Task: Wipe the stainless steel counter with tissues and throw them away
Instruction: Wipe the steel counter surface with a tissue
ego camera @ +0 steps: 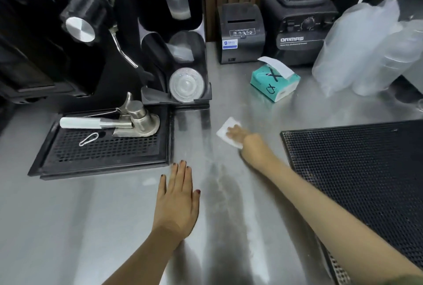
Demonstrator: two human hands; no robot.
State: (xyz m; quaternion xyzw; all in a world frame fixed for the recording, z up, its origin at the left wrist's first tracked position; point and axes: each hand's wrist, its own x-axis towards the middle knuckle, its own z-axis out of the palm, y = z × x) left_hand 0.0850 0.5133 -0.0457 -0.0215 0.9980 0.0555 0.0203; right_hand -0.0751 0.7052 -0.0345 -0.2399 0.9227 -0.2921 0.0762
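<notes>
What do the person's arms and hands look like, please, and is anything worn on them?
Both forearms are bare. The left hand has dark red polish on its fingers. The right hand is blurred. A dark greenish sleeve edge shows on the right upper arm.

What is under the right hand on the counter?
A white tissue lies under the right hand, flat on the steel counter. The hand hides part of it.

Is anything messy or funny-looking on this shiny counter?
A little. The teal tissue box sits crooked with black marker scrawled on it, and a loose wire clip lies on the drip tray. Dull smears streak the counter.
</notes>
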